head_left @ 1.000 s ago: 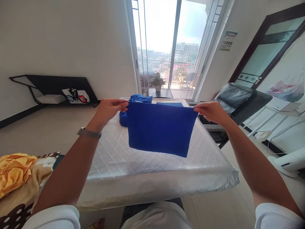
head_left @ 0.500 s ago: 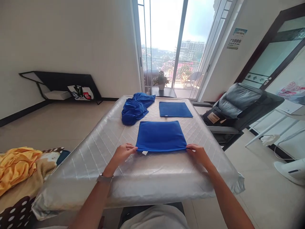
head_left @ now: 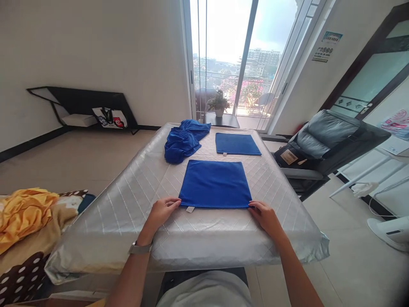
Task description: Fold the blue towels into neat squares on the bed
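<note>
A blue cloth (head_left: 215,184) lies spread flat as a near square on the silver-covered table (head_left: 204,251), with a small white tag at its near left edge. My left hand (head_left: 162,213) pinches the cloth's near left corner between thumb and fingers. At the near right corner, my right hand (head_left: 263,213) grips the edge the same way. Behind it lies another flat blue cloth (head_left: 238,144), also tagged. To its left sits a crumpled heap of blue cloth (head_left: 183,143).
A dark padded chair (head_left: 332,132) with a black bag stands at the table's right side. Yellow fabric (head_left: 25,213) is piled at the lower left. Past the table's far edge, a potted plant (head_left: 219,104) stands on a chair before the glass door.
The near edge of the cloth has come down flat onto the table and slightly toward me, both hands still at its corners. The view has shifted a little.
</note>
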Demonstrator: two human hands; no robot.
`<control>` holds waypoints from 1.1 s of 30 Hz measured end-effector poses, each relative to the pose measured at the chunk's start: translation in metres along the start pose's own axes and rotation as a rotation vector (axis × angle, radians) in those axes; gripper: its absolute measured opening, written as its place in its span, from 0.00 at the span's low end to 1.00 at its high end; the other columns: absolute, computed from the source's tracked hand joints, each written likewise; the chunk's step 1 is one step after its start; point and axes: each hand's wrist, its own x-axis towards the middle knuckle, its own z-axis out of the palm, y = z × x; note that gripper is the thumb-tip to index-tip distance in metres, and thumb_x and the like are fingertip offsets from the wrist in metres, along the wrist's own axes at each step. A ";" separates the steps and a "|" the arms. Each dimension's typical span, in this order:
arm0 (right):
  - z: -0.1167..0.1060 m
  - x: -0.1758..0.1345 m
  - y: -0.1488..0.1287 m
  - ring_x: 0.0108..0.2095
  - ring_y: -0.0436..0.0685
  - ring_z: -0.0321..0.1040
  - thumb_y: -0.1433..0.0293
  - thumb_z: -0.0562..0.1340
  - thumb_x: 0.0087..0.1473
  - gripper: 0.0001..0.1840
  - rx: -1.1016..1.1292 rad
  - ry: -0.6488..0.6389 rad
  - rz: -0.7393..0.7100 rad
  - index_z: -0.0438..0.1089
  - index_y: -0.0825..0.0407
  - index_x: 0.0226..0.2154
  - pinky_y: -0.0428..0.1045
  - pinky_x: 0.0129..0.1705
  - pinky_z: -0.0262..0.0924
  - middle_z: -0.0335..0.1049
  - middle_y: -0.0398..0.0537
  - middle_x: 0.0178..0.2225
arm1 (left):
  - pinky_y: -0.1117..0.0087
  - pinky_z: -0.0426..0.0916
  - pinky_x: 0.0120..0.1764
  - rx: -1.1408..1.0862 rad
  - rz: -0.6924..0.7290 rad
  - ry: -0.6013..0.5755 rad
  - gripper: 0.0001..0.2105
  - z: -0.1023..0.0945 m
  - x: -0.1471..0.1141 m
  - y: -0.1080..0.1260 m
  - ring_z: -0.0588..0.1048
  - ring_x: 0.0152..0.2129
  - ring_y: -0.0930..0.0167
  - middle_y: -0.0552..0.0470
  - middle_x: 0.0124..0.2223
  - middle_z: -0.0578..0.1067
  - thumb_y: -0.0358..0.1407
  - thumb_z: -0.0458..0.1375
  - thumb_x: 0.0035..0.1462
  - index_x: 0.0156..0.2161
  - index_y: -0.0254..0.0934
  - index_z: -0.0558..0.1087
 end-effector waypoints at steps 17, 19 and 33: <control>0.000 -0.004 -0.003 0.49 0.63 0.74 0.58 0.56 0.67 0.16 -0.041 0.011 -0.038 0.77 0.46 0.41 0.61 0.53 0.70 0.78 0.51 0.47 | 0.63 0.73 0.42 -0.031 -0.034 0.073 0.24 0.003 -0.009 0.001 0.82 0.36 0.58 0.47 0.35 0.84 0.57 0.67 0.40 0.36 0.39 0.81; 0.000 -0.004 -0.004 0.49 0.62 0.74 0.58 0.56 0.68 0.16 -0.034 0.016 -0.040 0.77 0.46 0.41 0.60 0.53 0.70 0.78 0.51 0.47 | 0.63 0.73 0.43 -0.048 -0.039 0.074 0.25 0.003 -0.011 0.003 0.82 0.36 0.58 0.46 0.34 0.84 0.57 0.68 0.39 0.36 0.38 0.81; -0.005 0.041 -0.034 0.46 0.61 0.75 0.54 0.48 0.70 0.26 -0.167 -0.006 0.024 0.78 0.48 0.43 0.55 0.51 0.68 0.79 0.52 0.44 | 0.66 0.71 0.38 0.075 0.000 0.097 0.19 0.005 -0.008 -0.007 0.82 0.35 0.60 0.48 0.33 0.83 0.52 0.63 0.45 0.36 0.40 0.81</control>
